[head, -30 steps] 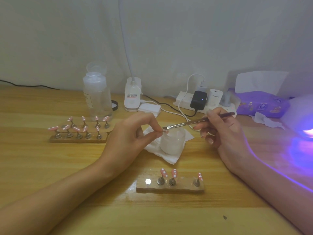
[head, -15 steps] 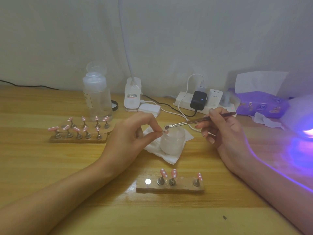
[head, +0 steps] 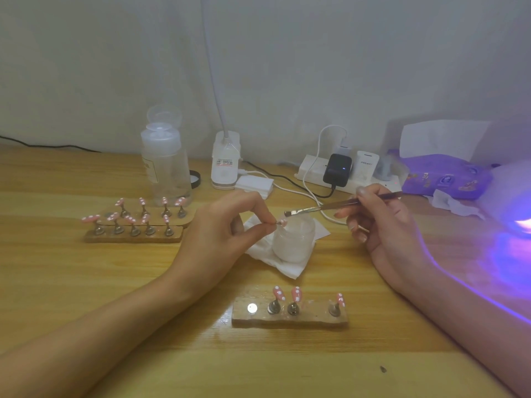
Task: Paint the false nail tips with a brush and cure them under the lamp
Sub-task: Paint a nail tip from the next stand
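Bare forearms, bare left hand [head: 221,234] and right hand [head: 385,225] with longish fingernails, violet light rimming the right forearm

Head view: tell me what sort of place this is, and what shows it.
Probably a home desk set up for nail art. Wooden holders carry pink dotted false nail tips, a curing lamp glows violet at the right edge, and a power strip with chargers lies against the plain wall.

Left hand [head: 227,225] pinches a nail tip [head: 282,223]; right hand [head: 382,222] holds brush [head: 339,205] above.
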Demonstrator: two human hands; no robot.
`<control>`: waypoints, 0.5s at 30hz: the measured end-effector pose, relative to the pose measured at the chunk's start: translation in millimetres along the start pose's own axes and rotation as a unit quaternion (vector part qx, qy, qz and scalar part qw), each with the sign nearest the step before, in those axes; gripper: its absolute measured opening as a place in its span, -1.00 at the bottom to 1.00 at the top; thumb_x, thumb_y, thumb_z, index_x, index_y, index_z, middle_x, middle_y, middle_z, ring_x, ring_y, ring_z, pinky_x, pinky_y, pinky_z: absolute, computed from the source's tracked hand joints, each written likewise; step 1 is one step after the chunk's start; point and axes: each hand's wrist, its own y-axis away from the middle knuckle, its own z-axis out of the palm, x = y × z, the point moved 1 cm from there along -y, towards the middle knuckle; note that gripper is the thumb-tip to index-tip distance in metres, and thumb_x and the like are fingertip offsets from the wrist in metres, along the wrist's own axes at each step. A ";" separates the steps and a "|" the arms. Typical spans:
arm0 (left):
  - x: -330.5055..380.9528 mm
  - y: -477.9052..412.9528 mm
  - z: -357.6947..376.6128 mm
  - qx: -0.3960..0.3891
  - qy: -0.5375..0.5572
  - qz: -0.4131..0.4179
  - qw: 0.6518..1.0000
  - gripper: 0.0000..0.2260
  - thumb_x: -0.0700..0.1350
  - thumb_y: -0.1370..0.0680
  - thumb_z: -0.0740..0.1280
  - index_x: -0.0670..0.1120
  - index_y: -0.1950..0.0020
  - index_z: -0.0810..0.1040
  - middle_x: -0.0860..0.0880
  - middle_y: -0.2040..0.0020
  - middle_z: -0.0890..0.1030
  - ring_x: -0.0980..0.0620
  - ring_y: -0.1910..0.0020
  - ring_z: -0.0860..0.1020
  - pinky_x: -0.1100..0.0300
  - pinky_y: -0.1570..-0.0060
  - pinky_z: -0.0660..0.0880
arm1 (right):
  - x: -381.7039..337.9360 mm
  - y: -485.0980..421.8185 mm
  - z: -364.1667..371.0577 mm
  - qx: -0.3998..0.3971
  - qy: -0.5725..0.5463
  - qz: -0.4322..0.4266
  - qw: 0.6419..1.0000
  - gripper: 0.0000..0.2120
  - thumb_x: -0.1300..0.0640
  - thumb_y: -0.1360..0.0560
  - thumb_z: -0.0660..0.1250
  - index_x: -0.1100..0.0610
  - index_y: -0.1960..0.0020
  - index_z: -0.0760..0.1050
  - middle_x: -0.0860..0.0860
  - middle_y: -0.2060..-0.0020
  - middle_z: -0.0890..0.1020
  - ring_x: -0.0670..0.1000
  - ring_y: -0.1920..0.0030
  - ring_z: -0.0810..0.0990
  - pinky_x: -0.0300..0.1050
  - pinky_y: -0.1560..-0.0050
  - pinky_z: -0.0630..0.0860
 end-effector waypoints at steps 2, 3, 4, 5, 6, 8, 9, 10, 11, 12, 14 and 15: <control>0.2 -0.1 -0.1 -0.001 0.000 0.000 1.000 -0.92 -0.08 -0.47 0.48 0.05 0.16 0.60 0.13 0.12 0.61 0.03 0.42 0.42 0.28 0.34 0.39 | -1.3 1.1 1.8 -0.017 -0.005 -0.005 1.000 -0.83 -0.01 -0.48 0.32 -0.01 0.26 0.46 0.10 0.32 0.68 -0.08 0.46 0.49 -0.30 0.48 0.35; 0.1 -0.1 -0.3 -0.002 0.001 0.001 1.000 -0.92 -0.08 -0.47 0.48 0.05 0.16 0.61 0.12 0.13 0.61 0.02 0.42 0.42 0.30 0.35 0.39 | -1.1 1.8 2.7 -0.026 0.002 -0.006 1.000 -0.82 -0.03 -0.47 0.32 -0.02 0.28 0.48 0.10 0.32 0.68 -0.07 0.45 0.49 -0.30 0.48 0.35; 0.2 -0.1 -0.4 -0.002 0.001 0.001 1.000 -0.92 -0.09 -0.48 0.49 0.04 0.16 0.61 0.12 0.15 0.60 0.02 0.42 0.42 0.32 0.35 0.38 | -0.7 2.2 3.0 -0.026 0.010 -0.005 1.000 -0.81 -0.02 -0.48 0.32 -0.01 0.28 0.49 0.11 0.31 0.68 -0.07 0.45 0.49 -0.29 0.48 0.35; 0.5 0.0 -0.5 -0.001 0.001 0.001 1.000 -0.91 -0.11 -0.48 0.49 0.04 0.16 0.61 0.11 0.16 0.60 0.01 0.42 0.42 0.34 0.34 0.37 | -0.3 2.1 2.6 -0.020 0.014 -0.003 1.000 -0.81 0.00 -0.51 0.31 0.02 0.26 0.48 0.12 0.31 0.68 -0.06 0.44 0.49 -0.29 0.48 0.35; 0.9 0.2 -0.4 0.000 0.001 0.001 1.000 -0.90 -0.12 -0.48 0.49 0.04 0.17 0.60 0.11 0.16 0.60 0.02 0.43 0.42 0.35 0.34 0.36 | 0.0 1.5 1.7 -0.010 0.011 -0.001 1.000 -0.80 0.03 -0.54 0.29 0.04 0.24 0.46 0.12 0.32 0.68 -0.07 0.44 0.49 -0.29 0.48 0.35; 1.7 0.3 -0.4 -0.002 0.004 -0.001 1.000 -0.90 -0.12 -0.47 0.49 0.03 0.17 0.60 0.12 0.14 0.60 0.05 0.43 0.42 0.37 0.33 0.36 | -0.8 1.1 0.3 0.001 -0.006 -0.003 1.000 -0.81 0.05 -0.54 0.30 0.04 0.24 0.44 0.11 0.33 0.68 -0.08 0.45 0.49 -0.30 0.48 0.36; 1.8 0.4 0.0 -0.003 0.006 -0.003 1.000 -0.90 -0.12 -0.47 0.49 0.03 0.17 0.60 0.12 0.13 0.60 0.06 0.43 0.42 0.38 0.33 0.36 | -1.7 1.4 0.8 -0.005 -0.009 -0.006 1.000 -0.82 0.01 -0.51 0.31 0.01 0.26 0.45 0.10 0.33 0.68 -0.08 0.46 0.49 -0.30 0.48 0.35; 1.8 0.5 -0.1 -0.004 0.007 -0.004 1.000 -0.90 -0.13 -0.47 0.49 0.03 0.17 0.60 0.12 0.13 0.60 0.06 0.44 0.42 0.38 0.33 0.36 | -2.3 1.8 2.3 -0.016 -0.005 -0.009 1.000 -0.82 -0.02 -0.48 0.32 -0.03 0.29 0.47 0.10 0.33 0.68 -0.07 0.46 0.48 -0.30 0.49 0.35; 1.5 0.4 -0.2 -0.003 0.008 -0.005 1.000 -0.90 -0.13 -0.47 0.49 0.03 0.17 0.60 0.12 0.13 0.60 0.06 0.44 0.41 0.39 0.33 0.35 | -2.3 2.1 3.7 -0.026 0.007 -0.009 1.000 -0.81 -0.04 -0.46 0.33 -0.04 0.31 0.49 0.10 0.32 0.68 -0.07 0.45 0.48 -0.30 0.49 0.34; 1.0 0.4 -0.1 -0.003 0.009 -0.006 1.000 -0.89 -0.14 -0.47 0.49 0.03 0.17 0.60 0.12 0.14 0.60 0.06 0.44 0.41 0.39 0.33 0.35 | -1.6 2.3 4.3 -0.029 0.019 -0.006 0.999 -0.81 -0.05 -0.46 0.33 -0.05 0.32 0.51 0.11 0.32 0.68 -0.07 0.44 0.49 -0.29 0.49 0.33; 1.0 0.3 0.0 -0.002 0.011 -0.006 1.000 -0.88 -0.14 -0.47 0.50 0.04 0.18 0.60 0.12 0.18 0.59 0.05 0.45 0.41 0.38 0.34 0.35 | -1.0 1.8 2.9 -0.010 0.018 0.004 1.000 -0.80 -0.01 -0.49 0.32 -0.03 0.31 0.51 0.11 0.32 0.68 -0.08 0.44 0.50 -0.28 0.48 0.33; 1.2 0.1 0.1 -0.003 0.012 -0.006 1.000 -0.88 -0.14 -0.47 0.50 0.04 0.18 0.60 0.11 0.20 0.58 0.03 0.45 0.41 0.37 0.34 0.35 | -1.2 1.2 1.6 -0.001 0.008 0.006 1.000 -0.81 0.02 -0.50 0.31 -0.02 0.29 0.49 0.10 0.33 0.68 -0.09 0.44 0.50 -0.29 0.48 0.34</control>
